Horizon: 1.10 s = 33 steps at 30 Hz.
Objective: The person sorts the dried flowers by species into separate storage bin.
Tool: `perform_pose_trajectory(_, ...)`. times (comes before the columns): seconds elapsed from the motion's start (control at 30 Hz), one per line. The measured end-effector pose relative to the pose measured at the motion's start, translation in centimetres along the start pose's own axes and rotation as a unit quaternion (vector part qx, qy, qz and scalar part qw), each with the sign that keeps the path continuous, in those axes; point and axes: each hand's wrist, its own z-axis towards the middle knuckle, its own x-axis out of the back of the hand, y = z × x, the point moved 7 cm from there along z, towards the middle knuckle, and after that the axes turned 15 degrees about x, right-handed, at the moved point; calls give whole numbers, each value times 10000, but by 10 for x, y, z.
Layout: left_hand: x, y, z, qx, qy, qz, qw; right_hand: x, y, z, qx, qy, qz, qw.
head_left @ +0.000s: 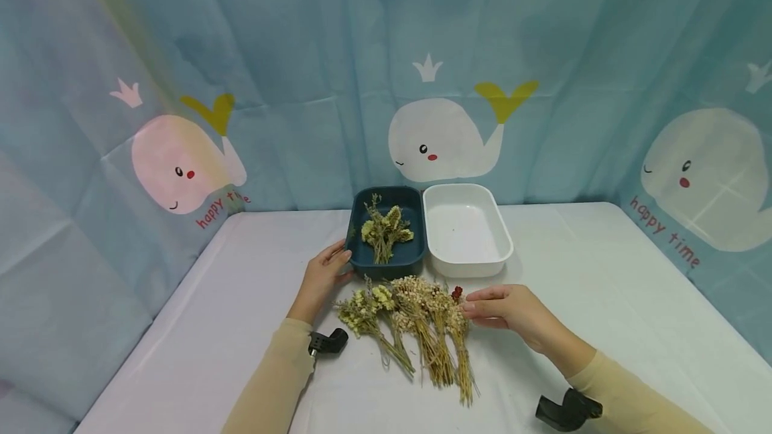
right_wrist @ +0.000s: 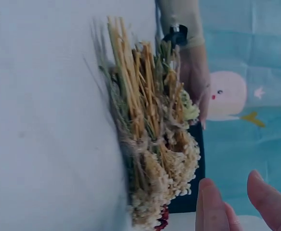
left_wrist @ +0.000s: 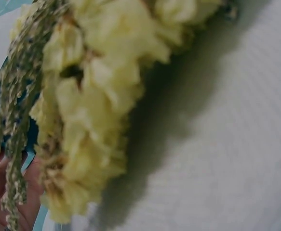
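My left hand (head_left: 328, 273) rests its fingers against the left front side of a dark blue bin (head_left: 389, 271). A bunch of dried yellow flowers (head_left: 386, 230) lies inside that bin. In front of it, several tied dried bunches lie in a row: yellow ones (head_left: 364, 307) on the left, cream ones (head_left: 419, 307) further right. A small dark red flower (head_left: 457, 293) sits at the right end. Beside that end hovers my right hand (head_left: 512, 310), fingers extended, with a gap between thumb and fingers in the right wrist view. Close-up yellow blooms (left_wrist: 97, 96) hide much of the left hand's view.
A white bin (head_left: 467, 266) stands right of the blue one, side by side at the back of the white-covered table (head_left: 603, 273). Behind the table hangs a blue curtain (head_left: 313, 153) printed with whales. Black wrist devices (head_left: 569, 410) sit on both sleeves.
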Motion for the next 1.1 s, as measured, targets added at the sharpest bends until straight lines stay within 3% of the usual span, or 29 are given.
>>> perform_pose_trajectory(0.63,-1,1,0,33,-9,-76,10000,-2,35,-31,-457,-305,443,9975)
perform_pose_trajectory(1.1,-1,1,-1,8,-5,-72,10000,-14,48,-35,-715,-653,1125,9889)
